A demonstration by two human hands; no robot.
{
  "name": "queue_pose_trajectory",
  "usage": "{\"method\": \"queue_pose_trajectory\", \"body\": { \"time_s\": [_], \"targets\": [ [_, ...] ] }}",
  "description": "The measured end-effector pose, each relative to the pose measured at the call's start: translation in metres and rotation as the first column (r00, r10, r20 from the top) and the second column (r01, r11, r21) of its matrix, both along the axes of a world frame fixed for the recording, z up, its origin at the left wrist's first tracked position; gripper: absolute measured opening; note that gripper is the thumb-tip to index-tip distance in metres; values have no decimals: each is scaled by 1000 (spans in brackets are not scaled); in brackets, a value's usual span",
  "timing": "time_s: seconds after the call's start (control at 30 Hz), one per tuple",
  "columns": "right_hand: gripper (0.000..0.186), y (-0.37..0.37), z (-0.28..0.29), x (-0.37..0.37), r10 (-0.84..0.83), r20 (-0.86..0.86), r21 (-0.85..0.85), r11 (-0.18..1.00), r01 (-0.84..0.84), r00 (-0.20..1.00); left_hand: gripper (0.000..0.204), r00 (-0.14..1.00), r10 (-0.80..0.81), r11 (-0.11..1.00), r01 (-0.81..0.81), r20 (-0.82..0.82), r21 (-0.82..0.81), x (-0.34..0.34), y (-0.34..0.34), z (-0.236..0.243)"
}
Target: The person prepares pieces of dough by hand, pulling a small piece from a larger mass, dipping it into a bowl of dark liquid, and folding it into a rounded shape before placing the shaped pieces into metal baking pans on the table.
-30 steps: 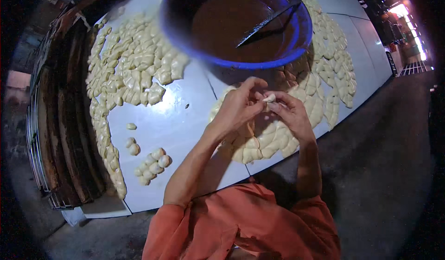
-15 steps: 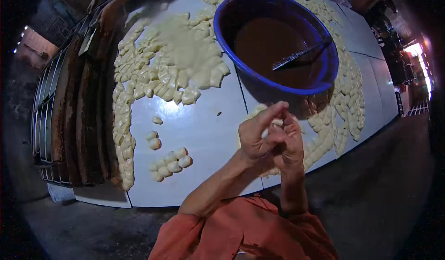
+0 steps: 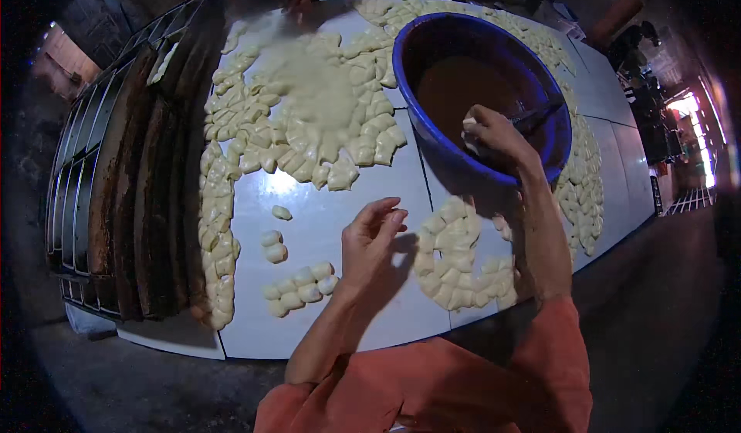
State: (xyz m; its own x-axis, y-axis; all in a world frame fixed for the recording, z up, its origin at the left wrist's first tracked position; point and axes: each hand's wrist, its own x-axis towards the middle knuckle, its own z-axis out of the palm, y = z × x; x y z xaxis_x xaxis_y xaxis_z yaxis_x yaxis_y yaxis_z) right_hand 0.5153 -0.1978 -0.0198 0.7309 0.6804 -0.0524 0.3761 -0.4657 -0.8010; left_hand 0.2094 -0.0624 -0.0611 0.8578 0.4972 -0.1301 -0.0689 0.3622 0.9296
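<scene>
Well, my right hand (image 3: pixel 498 138) is over the near side of a deep, round blue plastic-looking basin (image 3: pixel 409 101), fingers curled in and pinching a small pale, soft-looking lump (image 3: pixel 468 123) at their tips. I cannot tell whether any fingertip touches the brown, opaque liquid (image 3: pixel 451 78) inside. My left hand (image 3: pixel 369 240) hangs above the smooth, glossy white tabletop (image 3: pixel 309 221), fingers loosely bent, thumb near them, nothing visible between.

To hold this piece well, I'd keep the pinch light: it looks soft enough to dent. I'd also keep my wrist off the rim and my knuckles away from the long dark utensil (image 3: pixel 536 116) leaning in the basin, just beside my hand.

Left of my left hand sit plump, rounded white pieces in a tight double row (image 3: pixel 299 286), with a touching pair (image 3: pixel 273 246) and one lone oval piece (image 3: pixel 282 213) beyond. Nearer the basin lies a patch of flattened, pillowy cream pieces (image 3: pixel 455 236), pressed edge to edge; a wider cream spread (image 3: pixel 370 136) past it has a moist sheen. Against all that smoothness, the dark brown, rough-edged slabs (image 3: pixel 154 201) at far left look coarse.
</scene>
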Motion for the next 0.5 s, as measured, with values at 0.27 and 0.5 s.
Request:
{"method": "queue_pose_trajectory", "body": {
  "time_s": [0.27, 0.5],
  "targets": [
    [26, 11, 22, -19, 230, -79, -457, 857, -240, 970, 32, 996, -26, 999, 28, -82, 24, -11, 10, -3],
    [17, 8, 53, -66, 79, -541, 345, 929, 136, 837, 33, 985, -156, 986, 159, -71, 48, 20, -6, 17]
  ]
}}
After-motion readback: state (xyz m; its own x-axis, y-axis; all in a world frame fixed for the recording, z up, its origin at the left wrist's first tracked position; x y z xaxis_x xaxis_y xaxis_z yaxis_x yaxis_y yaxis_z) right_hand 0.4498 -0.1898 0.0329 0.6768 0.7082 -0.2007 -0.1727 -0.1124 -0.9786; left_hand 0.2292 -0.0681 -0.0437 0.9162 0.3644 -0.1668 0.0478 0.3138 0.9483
